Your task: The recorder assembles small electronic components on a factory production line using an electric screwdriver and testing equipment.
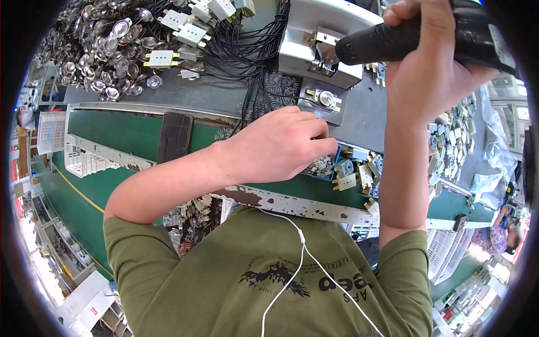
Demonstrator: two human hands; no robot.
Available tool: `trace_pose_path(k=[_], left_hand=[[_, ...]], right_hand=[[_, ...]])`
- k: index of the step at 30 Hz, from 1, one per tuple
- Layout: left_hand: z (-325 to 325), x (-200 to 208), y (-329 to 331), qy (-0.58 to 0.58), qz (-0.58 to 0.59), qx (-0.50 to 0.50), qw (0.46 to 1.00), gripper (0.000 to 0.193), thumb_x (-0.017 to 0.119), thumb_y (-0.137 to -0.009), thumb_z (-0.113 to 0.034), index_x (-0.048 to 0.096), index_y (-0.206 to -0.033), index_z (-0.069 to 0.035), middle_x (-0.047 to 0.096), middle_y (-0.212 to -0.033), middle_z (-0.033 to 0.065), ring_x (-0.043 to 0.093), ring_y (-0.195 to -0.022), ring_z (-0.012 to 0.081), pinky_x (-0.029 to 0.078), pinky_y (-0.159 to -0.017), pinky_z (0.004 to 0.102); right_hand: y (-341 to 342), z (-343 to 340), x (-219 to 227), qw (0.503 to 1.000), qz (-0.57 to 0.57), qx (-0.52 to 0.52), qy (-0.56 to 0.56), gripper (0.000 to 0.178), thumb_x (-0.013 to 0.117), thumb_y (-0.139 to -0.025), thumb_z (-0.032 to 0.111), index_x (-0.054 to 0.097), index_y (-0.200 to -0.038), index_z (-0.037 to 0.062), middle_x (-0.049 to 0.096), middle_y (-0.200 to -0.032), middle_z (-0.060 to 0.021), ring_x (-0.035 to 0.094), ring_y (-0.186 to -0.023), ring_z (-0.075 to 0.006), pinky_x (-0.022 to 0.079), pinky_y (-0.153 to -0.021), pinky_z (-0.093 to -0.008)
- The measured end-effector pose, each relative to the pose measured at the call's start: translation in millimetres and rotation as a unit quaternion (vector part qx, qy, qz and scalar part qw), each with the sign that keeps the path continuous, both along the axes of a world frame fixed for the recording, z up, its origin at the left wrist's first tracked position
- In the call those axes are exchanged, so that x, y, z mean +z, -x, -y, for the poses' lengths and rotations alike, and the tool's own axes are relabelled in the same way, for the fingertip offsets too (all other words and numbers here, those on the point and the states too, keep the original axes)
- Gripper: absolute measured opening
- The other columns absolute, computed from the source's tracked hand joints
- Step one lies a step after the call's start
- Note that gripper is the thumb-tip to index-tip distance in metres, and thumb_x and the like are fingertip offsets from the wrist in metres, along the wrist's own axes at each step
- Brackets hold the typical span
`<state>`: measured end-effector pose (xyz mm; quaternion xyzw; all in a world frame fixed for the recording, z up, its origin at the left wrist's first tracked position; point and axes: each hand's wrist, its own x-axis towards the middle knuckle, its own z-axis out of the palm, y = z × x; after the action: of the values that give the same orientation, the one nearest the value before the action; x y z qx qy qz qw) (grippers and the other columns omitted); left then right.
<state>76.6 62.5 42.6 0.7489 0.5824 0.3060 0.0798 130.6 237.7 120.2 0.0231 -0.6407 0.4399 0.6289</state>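
Gripping the black driver (387,42), the right hand (420,76) has its fingers wrapped firmly round the body, and the tip points at the metal piece (327,38) in the fixture (297,55). Whether the tip touches this piece, I cannot tell. The left hand (283,140) is below the fixture, its back upward, the fingers bent and the thumb near the forefinger; whether it has hold of something small, I cannot tell.

The driver reaches from the right of the fixture to its front. It seems rather heavy and stiff, and its smooth body could slip in a damp palm, so the thick middle is a good place for holding. The unit (324,99) on the plate (335,117) just below the fixture looks light and hard; its tabs may bend, so better to take it by the body.

Counted: one driver, one fixture, one unit on one plate, and one blue tray (337,154) lower below the fixture. Left of the fixture are at least six white blocks (191,35); the caps (120,28), farther left, are too many for counting.
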Motion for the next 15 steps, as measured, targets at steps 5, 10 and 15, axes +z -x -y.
trace_pose_path(k=[5, 10, 15], left_hand=[[0.8, -4.5, 0.5, 0.003, -0.001, -0.001, 1.0, 0.012, 0.067, -0.085, -0.011, 0.065, -0.098, -0.01, 0.062, -0.086, 0.0043, 0.065, -0.086, 0.0223, 0.049, -0.076, 0.0377], [1.6, -4.1, 1.4, 0.02, -0.003, -0.001, 1.0, 0.022, 0.071, -0.08, -0.006, 0.068, -0.101, -0.01, 0.064, -0.096, 0.0039, 0.063, -0.088, 0.0232, 0.048, -0.079, 0.0371], [2.7, -2.9, 4.3, -0.009, -0.006, 0.008, 1.0, 0.016, 0.068, -0.083, -0.01, 0.064, -0.099, -0.009, 0.061, -0.085, 0.0047, 0.065, -0.086, 0.0235, 0.049, -0.075, 0.0382]], right_hand=[[11.8, 7.7, -2.6, 0.999, 0.053, -0.012, 0.003, 0.022, 0.073, -0.095, 0.006, 0.059, -0.111, 0.0004, 0.067, -0.077, -0.0067, 0.061, -0.054, -0.0126, 0.049, -0.049, -0.0257], [20.6, 11.9, 2.9, 0.997, 0.068, 0.017, 0.034, 0.023, 0.074, -0.093, 0.004, 0.058, -0.109, 0.0004, 0.068, -0.082, -0.0064, 0.062, -0.058, -0.012, 0.05, -0.053, -0.025], [26.6, -2.7, 11.5, 0.972, 0.153, 0.167, 0.06, 0.031, 0.078, -0.089, 0.007, 0.058, -0.112, 0.0015, 0.07, -0.096, -0.0083, 0.068, -0.074, -0.0138, 0.055, -0.063, -0.0257]])
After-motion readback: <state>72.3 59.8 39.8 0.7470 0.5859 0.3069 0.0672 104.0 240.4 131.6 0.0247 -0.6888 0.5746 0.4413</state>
